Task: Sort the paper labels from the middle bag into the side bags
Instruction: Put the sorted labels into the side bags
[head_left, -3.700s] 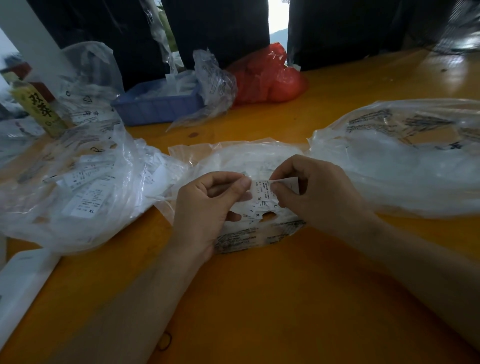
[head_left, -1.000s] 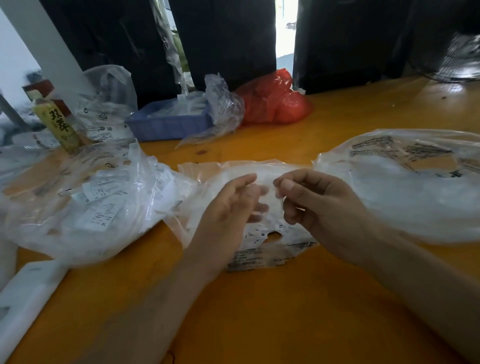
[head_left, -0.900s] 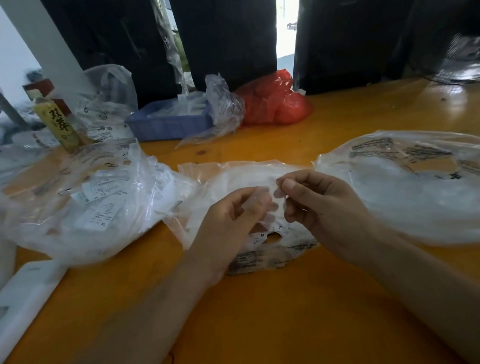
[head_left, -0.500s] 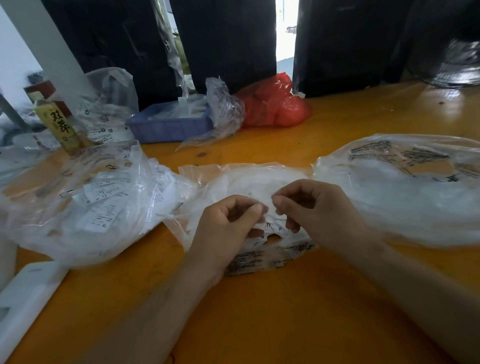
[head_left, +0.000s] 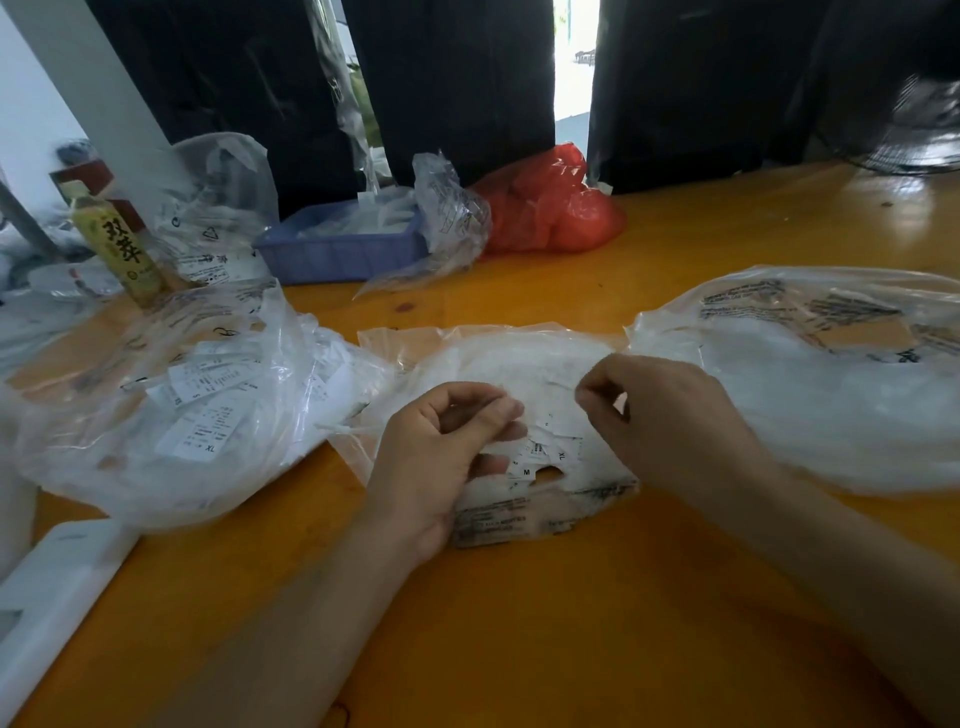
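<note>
The clear middle bag (head_left: 498, 364) lies on the orange table (head_left: 571, 623), with small white paper labels (head_left: 540, 457) marked M and XL showing near its cut-out handle. My left hand (head_left: 441, 457) hovers over the bag's left part, fingers curled toward the thumb. Over its right part, my right hand (head_left: 670, 415) holds thumb and forefinger pinched together. Whether either hand holds a label or bag film is too blurred to tell. The left side bag (head_left: 171, 405) holds several labels. The right side bag (head_left: 831, 384) lies flat and looks milky white.
A blue tray (head_left: 337, 249), crumpled clear bags (head_left: 447, 223) and a red bag (head_left: 550, 208) sit at the back. At the far left stands a yellow-green bottle (head_left: 122, 244). A white flat object (head_left: 47, 597) lies at the left front edge.
Half a second ago my fingertips met over the middle bag; now the hands have drawn apart, left one leftward, right one rightward. The label strip held earlier is no longer between them.
</note>
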